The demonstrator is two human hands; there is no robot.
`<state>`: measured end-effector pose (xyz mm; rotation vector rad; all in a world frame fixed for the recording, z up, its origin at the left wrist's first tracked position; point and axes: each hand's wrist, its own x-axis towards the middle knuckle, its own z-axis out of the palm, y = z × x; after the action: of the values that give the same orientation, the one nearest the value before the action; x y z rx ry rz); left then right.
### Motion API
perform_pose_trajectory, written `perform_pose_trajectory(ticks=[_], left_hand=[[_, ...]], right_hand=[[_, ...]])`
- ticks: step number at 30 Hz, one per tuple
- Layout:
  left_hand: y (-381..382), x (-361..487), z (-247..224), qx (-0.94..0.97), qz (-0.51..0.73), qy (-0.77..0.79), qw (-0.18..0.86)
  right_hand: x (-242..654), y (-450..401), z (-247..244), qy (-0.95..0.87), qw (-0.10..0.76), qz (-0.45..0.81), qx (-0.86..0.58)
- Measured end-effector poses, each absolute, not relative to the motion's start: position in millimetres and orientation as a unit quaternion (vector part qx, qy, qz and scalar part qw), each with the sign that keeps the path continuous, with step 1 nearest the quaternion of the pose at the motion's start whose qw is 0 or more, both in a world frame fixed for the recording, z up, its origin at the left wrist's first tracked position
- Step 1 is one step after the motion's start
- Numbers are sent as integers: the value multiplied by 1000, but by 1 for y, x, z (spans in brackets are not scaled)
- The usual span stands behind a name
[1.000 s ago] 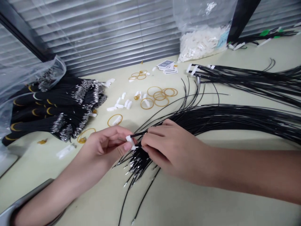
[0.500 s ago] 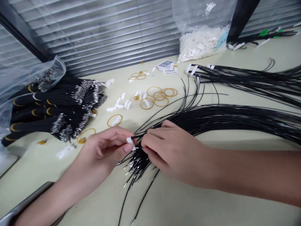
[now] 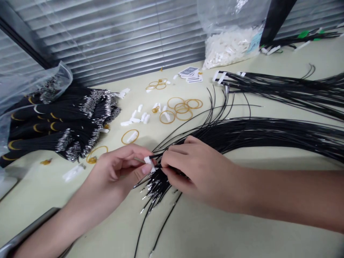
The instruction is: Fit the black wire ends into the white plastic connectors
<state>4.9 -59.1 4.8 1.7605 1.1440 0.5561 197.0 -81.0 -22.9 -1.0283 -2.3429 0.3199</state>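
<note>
My left hand (image 3: 120, 172) pinches a small white connector (image 3: 149, 163) between thumb and fingers. Black wires run from the connector toward my right hand (image 3: 193, 165), whose fingers are closed on them just beside it. Under and behind my right hand lies a large bundle of long black wires (image 3: 268, 132), curving off to the right. Their silvery tips (image 3: 150, 190) fan out below the connector. Two loose wires trail down to the front edge of the view. My right fingertips are partly hidden.
Tied black wire bundles (image 3: 40, 125) lie at the left, partly under clear plastic. Yellow rubber bands (image 3: 183, 111) and white connectors (image 3: 139, 118) are scattered behind my hands. A bag of white pieces (image 3: 228, 46) stands at the back. Another wire bundle (image 3: 282, 84) lies at the right.
The view has shifted very slightly. Both hands keep almost the same place and hold, with no other visible change.
</note>
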Motion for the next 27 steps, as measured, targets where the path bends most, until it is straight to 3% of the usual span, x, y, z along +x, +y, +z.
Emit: perform_pose_trajectory(ticks=[13,20,27], left_hand=[[-60,4,5,731,249,459,439],[-58,3,2,714,232,455,478],[-58,2,4,682,215,465,522]], right_hand=[[199,-81,-22,-876,281,136,-367],[198,-81,-23,-870,289,137,-375],[199,-79,-24,-840,316,226,-379]])
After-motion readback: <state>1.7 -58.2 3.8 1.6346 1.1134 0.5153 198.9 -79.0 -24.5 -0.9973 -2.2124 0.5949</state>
